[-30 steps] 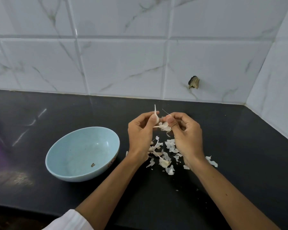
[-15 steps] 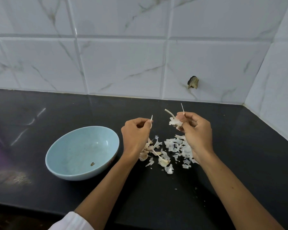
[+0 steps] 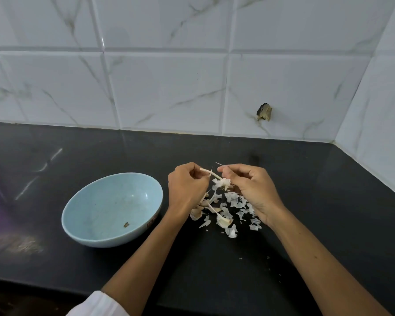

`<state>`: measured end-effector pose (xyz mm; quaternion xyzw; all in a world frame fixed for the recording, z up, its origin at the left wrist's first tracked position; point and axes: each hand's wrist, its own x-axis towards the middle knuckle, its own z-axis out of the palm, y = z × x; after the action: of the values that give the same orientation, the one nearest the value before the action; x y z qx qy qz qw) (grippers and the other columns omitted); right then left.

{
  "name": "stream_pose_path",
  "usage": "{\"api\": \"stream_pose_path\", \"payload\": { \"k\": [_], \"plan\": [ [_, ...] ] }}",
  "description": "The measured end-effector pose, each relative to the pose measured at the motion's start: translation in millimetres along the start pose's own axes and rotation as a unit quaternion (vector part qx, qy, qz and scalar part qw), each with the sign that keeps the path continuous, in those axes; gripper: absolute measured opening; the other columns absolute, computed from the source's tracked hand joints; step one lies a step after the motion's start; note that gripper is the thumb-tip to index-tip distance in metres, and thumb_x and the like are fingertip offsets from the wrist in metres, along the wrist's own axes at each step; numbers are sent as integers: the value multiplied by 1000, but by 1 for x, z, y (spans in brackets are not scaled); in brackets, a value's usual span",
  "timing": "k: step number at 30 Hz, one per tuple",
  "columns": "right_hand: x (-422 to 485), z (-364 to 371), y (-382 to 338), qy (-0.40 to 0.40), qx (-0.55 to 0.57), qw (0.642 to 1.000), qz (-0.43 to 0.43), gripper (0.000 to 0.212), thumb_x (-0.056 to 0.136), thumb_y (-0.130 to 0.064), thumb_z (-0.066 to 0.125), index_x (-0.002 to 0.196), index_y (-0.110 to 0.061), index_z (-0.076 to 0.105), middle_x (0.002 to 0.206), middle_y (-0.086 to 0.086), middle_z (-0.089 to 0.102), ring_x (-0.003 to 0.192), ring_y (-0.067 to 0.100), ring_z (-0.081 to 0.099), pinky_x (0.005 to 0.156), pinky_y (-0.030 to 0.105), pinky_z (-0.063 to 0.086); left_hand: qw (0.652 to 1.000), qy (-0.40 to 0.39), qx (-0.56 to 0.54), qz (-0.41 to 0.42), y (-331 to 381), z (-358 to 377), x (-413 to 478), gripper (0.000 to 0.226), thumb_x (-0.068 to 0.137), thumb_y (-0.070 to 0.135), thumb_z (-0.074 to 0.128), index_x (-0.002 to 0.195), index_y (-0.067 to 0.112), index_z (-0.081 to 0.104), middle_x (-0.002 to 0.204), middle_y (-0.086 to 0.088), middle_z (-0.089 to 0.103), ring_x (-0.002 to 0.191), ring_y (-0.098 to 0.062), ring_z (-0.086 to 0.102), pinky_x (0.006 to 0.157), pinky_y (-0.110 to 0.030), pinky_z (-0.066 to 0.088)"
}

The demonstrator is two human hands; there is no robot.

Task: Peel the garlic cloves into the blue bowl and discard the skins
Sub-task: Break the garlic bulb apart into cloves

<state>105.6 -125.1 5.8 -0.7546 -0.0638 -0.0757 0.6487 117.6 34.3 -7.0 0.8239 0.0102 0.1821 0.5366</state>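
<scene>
Counter [image 3: 306,224], black, fills the lower view. Bowl [image 3: 105,201], pale blue, sits at 8 o'clock from centre with a dark speck inside. Left hand [image 3: 186,185], at 3 o'clock from it, pinches a skin strip [image 3: 206,172]. Right hand [image 3: 251,190] has its grip curled round garlic [image 3: 221,182]. Skins [image 3: 234,200] and cloves [image 3: 224,221] lie scattered below.

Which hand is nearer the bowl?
Left. The left hand sits just right of the bowl, beside its rim; the right hand is farther right, past the garlic both pinch, above the skins.
</scene>
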Motion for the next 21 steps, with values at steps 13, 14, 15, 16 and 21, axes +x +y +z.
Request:
{"api": "stream_pose_path", "payload": {
  "k": [13, 14, 15, 16, 21],
  "plan": [
    [-1, 2, -1, 83, -63, 990, -93, 11, 87, -29, 79, 95, -21, 81, 80, -7, 77, 78, 9, 75, 81, 35, 62, 980, -101, -133, 104, 8, 11, -11, 31, 96, 47, 62, 102, 20, 76, 78, 4, 74, 66, -14, 67, 61, -31, 55],
    [-1, 2, -1, 91, -52, 991, -86, 9, 87, -27, 79, 94, -21, 81, 80, -7, 78, 78, 10, 75, 81, 35, 62, 978, -96, -147, 111, 7, 13, -11, 27, 97, 40, 64, 102, 17, 76, 75, 3, 74, 62, -11, 65, 58, -28, 52],
    [-1, 1, -1, 97, -26, 993, -68, 7, 87, -26, 79, 92, -22, 80, 80, -5, 78, 78, 11, 75, 81, 35, 61, 976, -92, -160, 117, 6, 15, -11, 22, 98, 33, 66, 102, 14, 76, 74, 1, 73, 60, -10, 65, 58, -24, 51],
    [-1, 0, -1, 99, 7, 994, -45, 5, 88, -24, 78, 91, -22, 80, 82, -3, 78, 78, 12, 75, 82, 34, 61, 974, -89, -169, 125, 5, 16, -10, 18, 98, 26, 67, 103, 11, 76, 73, -1, 73, 60, -10, 65, 58, -22, 52],
    [0, -3, -6, 80, 167, 981, 57, 11, 93, -9, 69, 91, -5, 78, 77, 7, 73, 67, 12, 60, 80, 29, 60, 972, -83, -164, 148, 0, 17, -7, 15, 99, 10, 64, 107, 9, 78, 75, -6, 74, 64, -11, 67, 65, -23, 55]
  ]
}}
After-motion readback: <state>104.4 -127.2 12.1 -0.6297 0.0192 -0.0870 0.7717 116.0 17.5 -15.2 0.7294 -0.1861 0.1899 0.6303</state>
